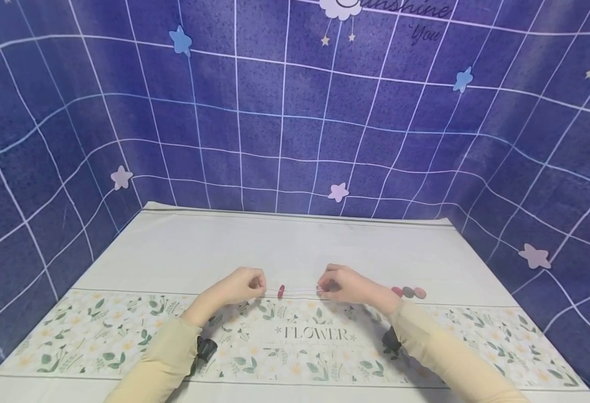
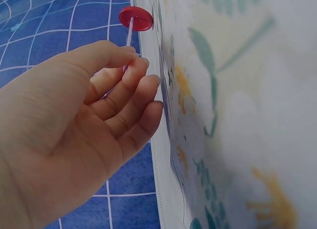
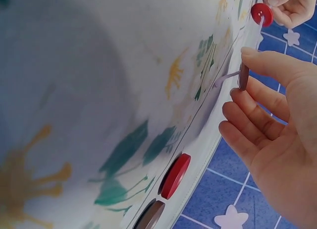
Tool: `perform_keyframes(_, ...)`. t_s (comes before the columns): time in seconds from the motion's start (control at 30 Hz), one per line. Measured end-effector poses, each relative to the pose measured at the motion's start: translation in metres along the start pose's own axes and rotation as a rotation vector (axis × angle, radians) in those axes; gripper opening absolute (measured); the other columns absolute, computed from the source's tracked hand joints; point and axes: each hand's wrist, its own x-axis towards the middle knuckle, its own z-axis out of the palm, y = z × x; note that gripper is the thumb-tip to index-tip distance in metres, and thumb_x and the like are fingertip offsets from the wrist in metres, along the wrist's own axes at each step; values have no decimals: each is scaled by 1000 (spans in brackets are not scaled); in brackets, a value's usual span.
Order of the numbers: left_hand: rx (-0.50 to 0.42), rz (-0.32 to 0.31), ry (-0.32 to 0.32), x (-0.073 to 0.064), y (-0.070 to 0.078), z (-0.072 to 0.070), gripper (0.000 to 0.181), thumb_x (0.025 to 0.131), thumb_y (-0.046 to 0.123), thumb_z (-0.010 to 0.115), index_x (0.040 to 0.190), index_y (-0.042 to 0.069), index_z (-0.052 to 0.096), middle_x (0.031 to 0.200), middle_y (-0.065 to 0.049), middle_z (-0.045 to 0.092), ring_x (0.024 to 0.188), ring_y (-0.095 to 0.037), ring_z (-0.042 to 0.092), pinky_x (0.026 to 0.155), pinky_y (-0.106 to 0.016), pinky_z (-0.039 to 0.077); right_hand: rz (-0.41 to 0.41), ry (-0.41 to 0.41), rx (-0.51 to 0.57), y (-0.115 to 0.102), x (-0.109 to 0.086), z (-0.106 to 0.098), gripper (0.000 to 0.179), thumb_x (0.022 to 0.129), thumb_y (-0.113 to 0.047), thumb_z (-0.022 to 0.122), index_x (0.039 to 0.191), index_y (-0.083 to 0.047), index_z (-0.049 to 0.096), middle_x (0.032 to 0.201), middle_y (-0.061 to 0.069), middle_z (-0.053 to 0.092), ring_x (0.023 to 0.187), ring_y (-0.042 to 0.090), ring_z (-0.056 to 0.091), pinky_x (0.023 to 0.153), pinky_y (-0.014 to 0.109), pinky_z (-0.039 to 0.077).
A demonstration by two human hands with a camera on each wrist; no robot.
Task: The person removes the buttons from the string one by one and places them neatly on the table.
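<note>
My left hand (image 1: 244,285) pinches a thin pale cord (image 2: 129,33) between thumb and forefinger. On that cord hangs a red button (image 1: 281,291), a little beyond the fingertips and standing on edge. The cord passes through the holes in the button's face and runs on toward the other hand. My right hand (image 1: 345,284) holds a brown button (image 3: 243,76) by its edge, thumb on one side and fingers on the other. A loose end of cord (image 3: 225,80) sticks out from the brown button in the right wrist view.
To the right of my right forearm, a red button (image 1: 397,291), a dark button (image 1: 408,292) and a reddish-brown button (image 1: 420,293) lie in a row on the flower-print tablecloth (image 1: 305,366). A blue gridded curtain (image 1: 275,129) rises behind the table and at both sides.
</note>
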Motion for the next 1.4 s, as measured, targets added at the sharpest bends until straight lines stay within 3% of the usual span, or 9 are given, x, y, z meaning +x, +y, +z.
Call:
perform_keyframes(0.97, 0, 8, 2, 0, -4, 3, 7, 86, 15, 63, 80, 16, 59, 71, 7, 58, 68, -9, 51, 71, -30, 45, -19, 12, -26, 7, -9, 1, 20, 82, -16, 70, 100, -7, 68, 88, -2, 58, 83, 11, 59, 83, 27, 50)
perform_keyframes(1.4, 5, -22, 3, 1, -2, 0, 7, 86, 15, 64, 80, 16, 59, 72, 7, 57, 69, -11, 51, 73, -32, 45, 0, 5, -21, 7, -12, -1, 20, 82, -15, 70, 101, -7, 67, 89, -2, 57, 83, 10, 58, 83, 26, 50)
